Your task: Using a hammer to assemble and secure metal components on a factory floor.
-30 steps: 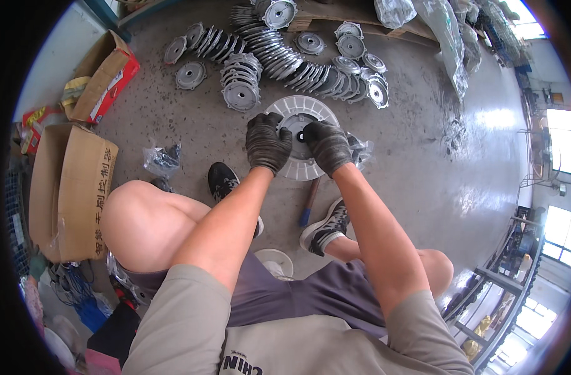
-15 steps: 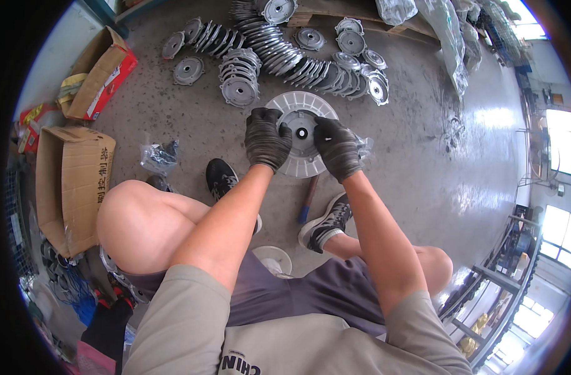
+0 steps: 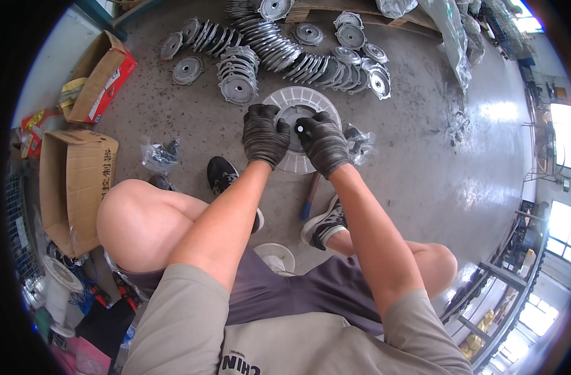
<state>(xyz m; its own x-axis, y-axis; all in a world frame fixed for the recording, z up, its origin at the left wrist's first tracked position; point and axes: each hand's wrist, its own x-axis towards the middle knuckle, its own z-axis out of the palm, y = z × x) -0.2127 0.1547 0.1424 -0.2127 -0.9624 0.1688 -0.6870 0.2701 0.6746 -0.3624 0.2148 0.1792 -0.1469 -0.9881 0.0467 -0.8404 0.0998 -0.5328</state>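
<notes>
A round grey metal end cover lies over a larger pale disc with a ribbed rim, in front of me. My left hand, in a dark knit glove, is closed at the cover's left edge; the fingertips are partly hidden. My right hand, gloved alike, reaches over the cover's right side. Its fingers are closed at a small black round piece with a white centre, over the middle of the cover. The gloves hide much of the cover.
Several metal covers stand in curved rows beyond my hands. A blue-handled hammer lies by my right shoe. Plastic bags lie right of the disc and at left. Cardboard boxes stand left, a pallet at the back.
My right hand has moved left from the cover's right edge to its middle, its fingers now at the black piece. My left hand stays at the left edge.
</notes>
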